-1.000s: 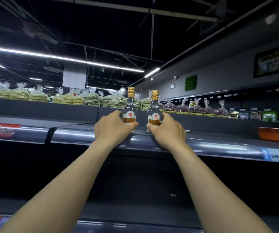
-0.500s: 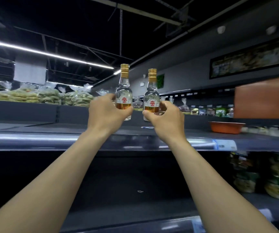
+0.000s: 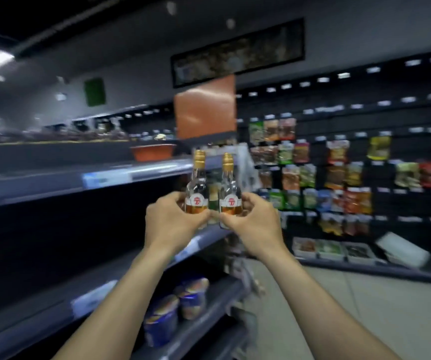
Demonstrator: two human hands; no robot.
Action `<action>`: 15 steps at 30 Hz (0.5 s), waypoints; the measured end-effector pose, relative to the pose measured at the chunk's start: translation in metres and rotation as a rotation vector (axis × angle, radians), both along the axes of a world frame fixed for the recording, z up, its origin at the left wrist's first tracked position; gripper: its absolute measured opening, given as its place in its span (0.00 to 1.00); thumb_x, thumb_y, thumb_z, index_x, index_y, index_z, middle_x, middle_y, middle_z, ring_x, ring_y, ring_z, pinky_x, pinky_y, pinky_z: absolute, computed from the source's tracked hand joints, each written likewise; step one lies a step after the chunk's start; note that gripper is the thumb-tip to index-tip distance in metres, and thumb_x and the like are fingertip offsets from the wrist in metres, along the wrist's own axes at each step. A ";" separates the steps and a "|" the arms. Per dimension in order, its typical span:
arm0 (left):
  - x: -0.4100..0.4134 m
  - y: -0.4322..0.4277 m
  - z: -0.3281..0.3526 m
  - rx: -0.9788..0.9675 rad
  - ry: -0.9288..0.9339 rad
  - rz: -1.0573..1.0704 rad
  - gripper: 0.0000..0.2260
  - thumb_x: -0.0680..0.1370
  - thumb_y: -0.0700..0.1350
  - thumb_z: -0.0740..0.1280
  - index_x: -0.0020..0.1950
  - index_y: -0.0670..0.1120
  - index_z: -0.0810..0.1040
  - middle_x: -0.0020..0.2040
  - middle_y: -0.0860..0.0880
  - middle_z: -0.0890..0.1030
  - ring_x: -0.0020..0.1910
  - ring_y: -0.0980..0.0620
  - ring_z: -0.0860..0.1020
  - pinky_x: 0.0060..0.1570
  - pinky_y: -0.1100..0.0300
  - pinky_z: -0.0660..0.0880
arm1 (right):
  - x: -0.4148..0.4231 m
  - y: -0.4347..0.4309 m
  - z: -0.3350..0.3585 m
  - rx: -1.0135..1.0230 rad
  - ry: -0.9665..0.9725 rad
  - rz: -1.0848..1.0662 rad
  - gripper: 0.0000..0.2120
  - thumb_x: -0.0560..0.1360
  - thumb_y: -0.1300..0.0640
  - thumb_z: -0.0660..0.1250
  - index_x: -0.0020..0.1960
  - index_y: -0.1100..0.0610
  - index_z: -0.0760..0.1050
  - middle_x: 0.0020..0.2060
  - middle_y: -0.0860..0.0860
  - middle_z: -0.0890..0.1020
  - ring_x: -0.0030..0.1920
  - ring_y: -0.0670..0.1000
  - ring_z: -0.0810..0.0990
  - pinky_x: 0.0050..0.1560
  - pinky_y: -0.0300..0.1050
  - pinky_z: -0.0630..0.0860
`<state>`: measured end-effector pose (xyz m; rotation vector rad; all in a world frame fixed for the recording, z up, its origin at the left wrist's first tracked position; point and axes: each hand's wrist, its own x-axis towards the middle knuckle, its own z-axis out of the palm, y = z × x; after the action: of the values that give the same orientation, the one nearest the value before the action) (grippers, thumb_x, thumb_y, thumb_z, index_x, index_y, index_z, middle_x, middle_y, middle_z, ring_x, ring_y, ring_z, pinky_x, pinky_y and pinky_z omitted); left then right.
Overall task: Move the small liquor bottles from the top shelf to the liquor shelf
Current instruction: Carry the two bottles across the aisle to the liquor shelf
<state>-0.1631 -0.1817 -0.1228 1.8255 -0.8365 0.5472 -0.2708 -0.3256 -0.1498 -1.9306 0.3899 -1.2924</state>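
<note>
Two small clear liquor bottles with gold caps and red-and-white labels are held upright side by side in front of me. My left hand [image 3: 173, 222] grips the left bottle [image 3: 196, 188] around its lower body. My right hand [image 3: 254, 224] grips the right bottle [image 3: 229, 190] the same way. Both bottles are off the top shelf [image 3: 53, 178], which runs along the left at about cap height. The bottle bases are hidden behind my fingers.
An orange bowl [image 3: 153, 152] sits on the top shelf. Blue cup containers [image 3: 175, 310] stand on a lower shelf at left. A dark rack of hanging snack packets [image 3: 339, 183] fills the right, with grey floor [image 3: 339, 307] between. The picture is blurred.
Both hands lifted the bottles off the top shelf and brought them down and toward me. My view swung to the right, bringing the snack rack and aisle floor into sight.
</note>
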 end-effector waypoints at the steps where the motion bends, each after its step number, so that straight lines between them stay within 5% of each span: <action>1: -0.016 -0.033 -0.018 0.011 0.032 -0.048 0.17 0.60 0.58 0.79 0.44 0.53 0.85 0.35 0.59 0.84 0.35 0.67 0.81 0.38 0.65 0.77 | -0.024 -0.026 -0.018 0.020 0.016 -0.030 0.17 0.63 0.52 0.82 0.34 0.40 0.73 0.31 0.24 0.79 0.36 0.28 0.80 0.34 0.25 0.71; 8: -0.141 -0.219 -0.146 0.123 0.282 -0.366 0.14 0.61 0.56 0.80 0.43 0.55 0.84 0.33 0.61 0.84 0.33 0.66 0.81 0.35 0.60 0.80 | -0.188 -0.172 -0.136 0.218 0.182 -0.289 0.17 0.63 0.54 0.82 0.42 0.40 0.77 0.35 0.30 0.83 0.36 0.36 0.84 0.35 0.33 0.79; 12: -0.210 -0.300 -0.200 0.256 0.341 -0.512 0.13 0.62 0.53 0.81 0.35 0.59 0.77 0.29 0.69 0.79 0.33 0.71 0.78 0.27 0.75 0.70 | -0.263 -0.231 -0.193 0.325 0.254 -0.437 0.15 0.62 0.52 0.81 0.42 0.42 0.77 0.36 0.32 0.84 0.36 0.36 0.84 0.34 0.30 0.78; 15: -0.250 -0.358 -0.234 0.339 0.391 -0.573 0.12 0.62 0.53 0.81 0.38 0.58 0.79 0.31 0.63 0.81 0.35 0.71 0.78 0.27 0.76 0.69 | -0.306 -0.277 -0.236 0.421 0.294 -0.513 0.17 0.64 0.52 0.82 0.46 0.40 0.77 0.39 0.41 0.86 0.39 0.40 0.85 0.40 0.39 0.84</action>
<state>-0.4133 -0.5395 -0.3570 1.7886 -1.1599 -0.3248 -0.5769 -0.6029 -0.3858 -1.7066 1.2663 -1.1045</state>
